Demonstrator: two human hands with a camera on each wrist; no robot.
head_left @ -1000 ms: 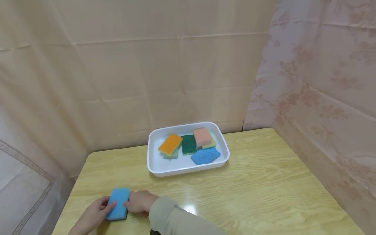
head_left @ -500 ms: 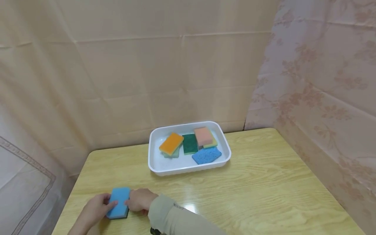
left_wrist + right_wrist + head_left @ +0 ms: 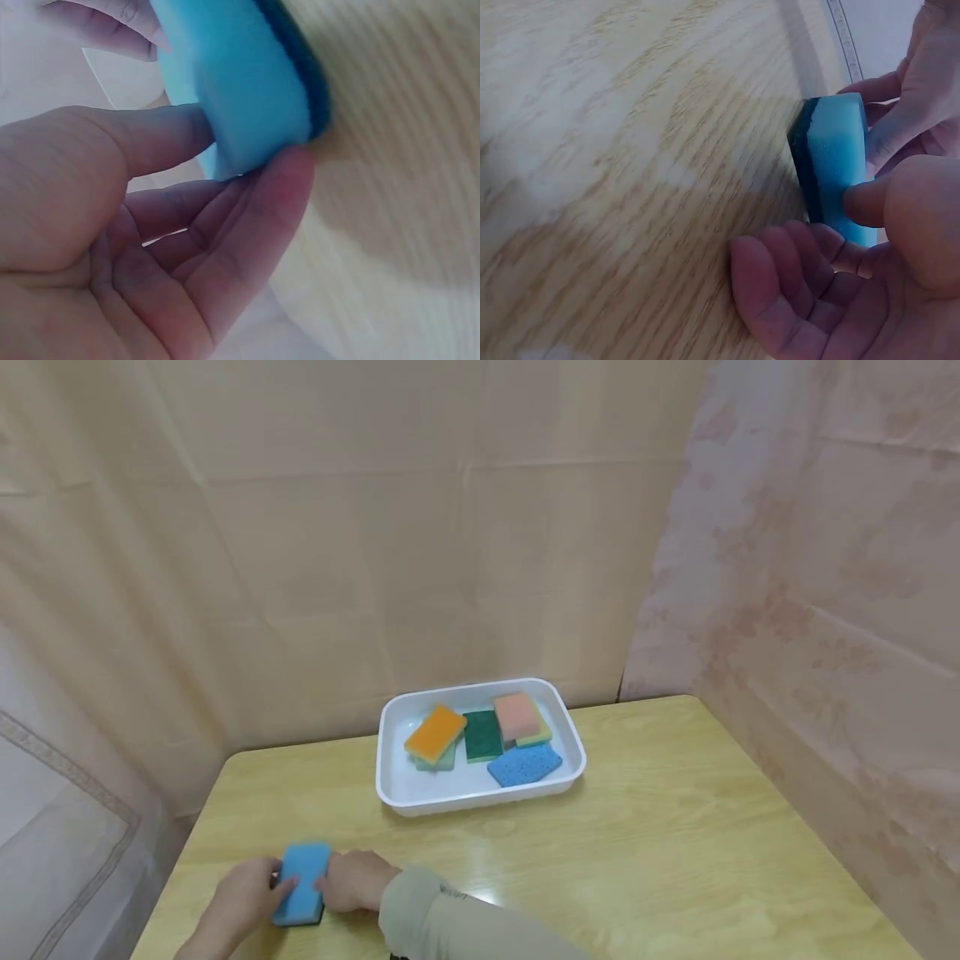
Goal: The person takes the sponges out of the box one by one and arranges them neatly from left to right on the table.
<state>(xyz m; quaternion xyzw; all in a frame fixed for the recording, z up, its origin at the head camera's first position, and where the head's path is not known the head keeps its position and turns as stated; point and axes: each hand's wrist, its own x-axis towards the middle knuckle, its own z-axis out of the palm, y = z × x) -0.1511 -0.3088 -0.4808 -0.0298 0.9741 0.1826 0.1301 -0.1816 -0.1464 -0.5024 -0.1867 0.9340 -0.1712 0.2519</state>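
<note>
At eight o'clock from the tray (image 3: pixel 465 782), left hand (image 3: pixel 242 895) and right hand (image 3: pixel 358 880) are pinching the blue sponge (image 3: pixel 304 883), risking a slip from uneven squeezing.

Wood-grain table (image 3: pixel 675 835), white tray (image 3: pixel 465 779) near its back edge, orange sponge (image 3: pixel 435 733) on pale green sponge (image 3: pixel 438 760) toward tray's left edge, dark green sponge (image 3: pixel 482 735) mid-tray, pink sponge (image 3: pixel 516 716) overlapping yellow sponge (image 3: pixel 536 737) toward back right corner, speckled blue sponge (image 3: pixel 525 765) toward front right corner, beige curtain (image 3: pixel 420 568) behind.
</note>
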